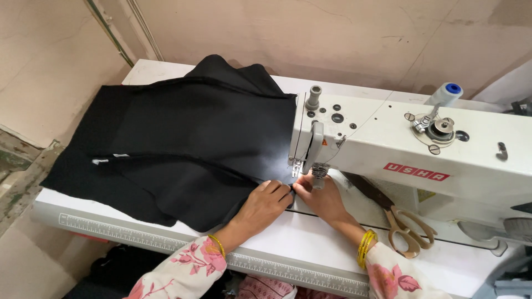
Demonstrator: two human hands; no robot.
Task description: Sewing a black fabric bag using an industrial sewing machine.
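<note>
In the head view, a white industrial sewing machine (399, 149) stood on a white work table (299, 235), and everything else is placed from it. To the machine's left, a large piece of black fabric (183, 144) spread across the table, folded over itself, its far edge running off the table's left side and its near corner drawn in under the needle area. Just in front of the machine's arm lay a pair of scissors with dark blades and tan handles (396, 218), flat on the table. On top of the machine, toward its right end, stood a white thread spool with a blue cap (448, 93). A printed ruler strip (221, 257) ran along the table's near edge, well in front of the machine.

The left hand (265, 204) lay palm down on the fabric's corner, fingers loosely curled and pressing the cloth, gripping nothing. The right hand (321, 196) sat just beside it, below the presser foot, fingertips pinching the fabric's edge.
</note>
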